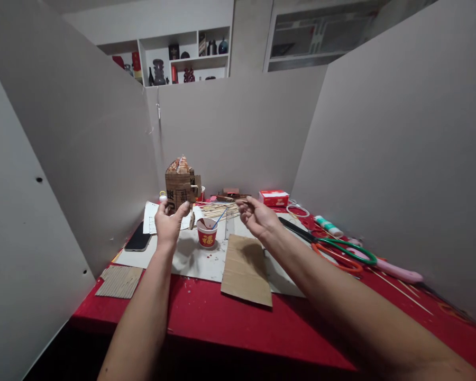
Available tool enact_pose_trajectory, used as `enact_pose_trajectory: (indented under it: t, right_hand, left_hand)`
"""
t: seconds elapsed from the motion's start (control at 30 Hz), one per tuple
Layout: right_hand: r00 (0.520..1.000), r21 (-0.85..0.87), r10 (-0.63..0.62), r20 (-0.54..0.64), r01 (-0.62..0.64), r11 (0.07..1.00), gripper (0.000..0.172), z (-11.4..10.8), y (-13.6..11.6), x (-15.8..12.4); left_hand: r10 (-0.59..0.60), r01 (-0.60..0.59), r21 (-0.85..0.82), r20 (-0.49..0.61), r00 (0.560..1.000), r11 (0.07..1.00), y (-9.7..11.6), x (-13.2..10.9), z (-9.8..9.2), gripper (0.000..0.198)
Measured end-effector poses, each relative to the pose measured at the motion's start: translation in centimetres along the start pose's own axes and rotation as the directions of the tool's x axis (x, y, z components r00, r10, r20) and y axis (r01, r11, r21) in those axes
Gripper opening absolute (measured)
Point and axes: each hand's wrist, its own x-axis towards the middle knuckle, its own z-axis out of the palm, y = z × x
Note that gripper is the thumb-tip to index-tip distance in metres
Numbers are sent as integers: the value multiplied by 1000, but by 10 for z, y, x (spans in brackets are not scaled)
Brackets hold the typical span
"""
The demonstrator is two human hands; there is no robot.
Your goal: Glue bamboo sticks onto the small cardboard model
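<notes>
Both my arms reach out over the red table (206, 312). My left hand (170, 219) is curled, thumb up, just in front of a small cardboard model house (182, 186). My right hand (257, 216) is pinched closed at the same height. A thin wooden stick (218, 201) runs level between the two hands, and each hand grips one end of it. Below the stick, a red paper cup (207, 234) with a blue-handled brush stands on a white sheet (194, 262).
A flat cardboard piece (246, 270) and a corrugated scrap (119, 280) lie near the front. A phone (138, 238) lies at the left. Scissors (341, 253), a pink tool (399, 271), a glue bottle (328, 226), a red box (273, 198) and loose skewers (222, 210) are on the right and at the back. Grey partition walls enclose three sides.
</notes>
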Motion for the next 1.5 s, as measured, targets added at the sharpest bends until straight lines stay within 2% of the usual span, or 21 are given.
enact_pose_trajectory:
  t: [0.2,0.4,0.53,0.7,0.87,1.0,1.2,1.5]
  right_hand:
    - [994,210,-78,74,61,976,33,37,-29,-12]
    - [969,167,-206,140,182,969,28,58,-30,-5]
    - [974,165,-186,128,164,973,28,59,-27,-4]
    - [990,196,-91,110,68,978,32,57,-26,-15]
    - [993,148,-66,102,51,988,30,54,-22,-26]
    - [990,133,-90,110,75,988,30,54,-24,-30]
    - [974,224,-203,97,177,958,34,61,-37,-26]
    - [983,210,-142,116,115,971,33,59,-32,-22]
  left_hand:
    - [-71,71,-6,59,996,997,7,-6,5,52]
    - [-98,99,-4,123,988,995,14,-10,9,52]
    - [-101,106,-32,137,985,994,13,-10,10,52]
    - [-105,111,-30,149,983,993,13,-11,9,51]
    - [-115,123,-46,149,982,991,14,-11,10,50]
    - [-114,123,-51,152,982,991,13,-11,10,52]
    - [-115,123,-33,168,979,992,13,-12,9,53]
    - [-107,115,-43,164,981,992,15,-13,9,54]
